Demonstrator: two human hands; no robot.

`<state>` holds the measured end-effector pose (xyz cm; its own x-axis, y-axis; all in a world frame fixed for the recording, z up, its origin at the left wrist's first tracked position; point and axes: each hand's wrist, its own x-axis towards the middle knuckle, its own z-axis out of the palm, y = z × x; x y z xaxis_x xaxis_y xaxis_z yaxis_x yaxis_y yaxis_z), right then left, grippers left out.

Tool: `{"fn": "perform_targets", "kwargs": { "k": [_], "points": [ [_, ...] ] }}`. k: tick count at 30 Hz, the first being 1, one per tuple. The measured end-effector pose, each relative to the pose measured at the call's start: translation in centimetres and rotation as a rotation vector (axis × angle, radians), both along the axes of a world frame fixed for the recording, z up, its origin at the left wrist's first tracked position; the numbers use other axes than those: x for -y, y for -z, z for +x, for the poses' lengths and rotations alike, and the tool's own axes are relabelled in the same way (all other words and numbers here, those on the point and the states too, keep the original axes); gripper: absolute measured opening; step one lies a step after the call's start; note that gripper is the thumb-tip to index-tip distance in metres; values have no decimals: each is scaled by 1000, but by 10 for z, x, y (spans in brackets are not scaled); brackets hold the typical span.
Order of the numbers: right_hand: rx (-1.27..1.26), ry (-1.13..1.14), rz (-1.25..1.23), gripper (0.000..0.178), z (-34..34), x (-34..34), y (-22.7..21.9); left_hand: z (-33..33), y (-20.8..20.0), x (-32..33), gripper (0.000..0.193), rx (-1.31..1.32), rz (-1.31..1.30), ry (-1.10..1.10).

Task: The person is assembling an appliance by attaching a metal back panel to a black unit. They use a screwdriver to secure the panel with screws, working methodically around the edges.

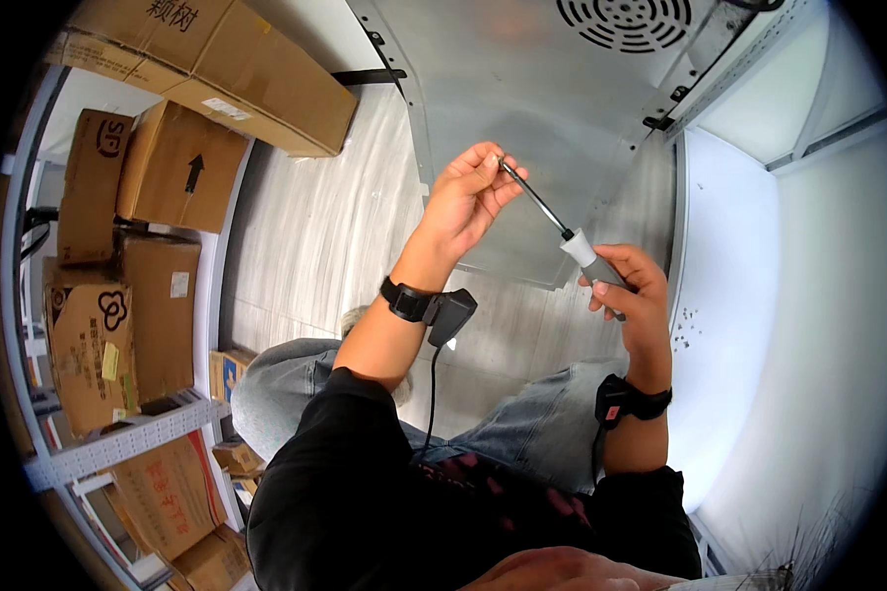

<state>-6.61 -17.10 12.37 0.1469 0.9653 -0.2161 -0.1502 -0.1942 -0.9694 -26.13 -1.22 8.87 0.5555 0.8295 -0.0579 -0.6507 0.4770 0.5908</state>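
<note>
The person's bare right hand (633, 291) is curled around the handle of a long screwdriver with a grey and white handle (581, 251), up in the air between both hands. The bare left hand (470, 197) pinches its tip; I can't tell if something tiny sits there. A big, flat, grey metal panel (503, 98) hides part of the pale, streaky floor (296, 227). Brown cardboard boxes (182, 167) crowd the left. Small dark bits (684, 330) lie on a smooth white ledge (724, 236) at the right. A thin black cord (433, 404) hangs from the left wrist.
</note>
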Motion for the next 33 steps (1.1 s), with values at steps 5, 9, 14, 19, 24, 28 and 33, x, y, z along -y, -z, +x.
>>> {"fn": "perform_targets", "kwargs": {
  "k": [5,9,14,19,24,28,33],
  "points": [
    [-209,23,-86,32,-34,-16,-17,-37,-11,-32,8,-86,95,96],
    [-168,64,-57,32,-63,-31,-42,-60,-30,-61,8,-111,142,186],
    [78,157,-88,33,-111,-50,-86,-81,-59,-89,12,-76,113,250],
    [39,203,-75,27,-148,-68,-100,-90,-97,-109,14,28,149,288],
    [75,232,-5,23,-168,-84,-103,-82,-122,-116,16,124,14,340],
    [54,263,63,22,-175,-86,-96,-80,-129,-119,17,99,104,333],
    [-5,300,183,29,-172,-100,-95,-76,-130,-123,21,84,167,299]
  ]
}}
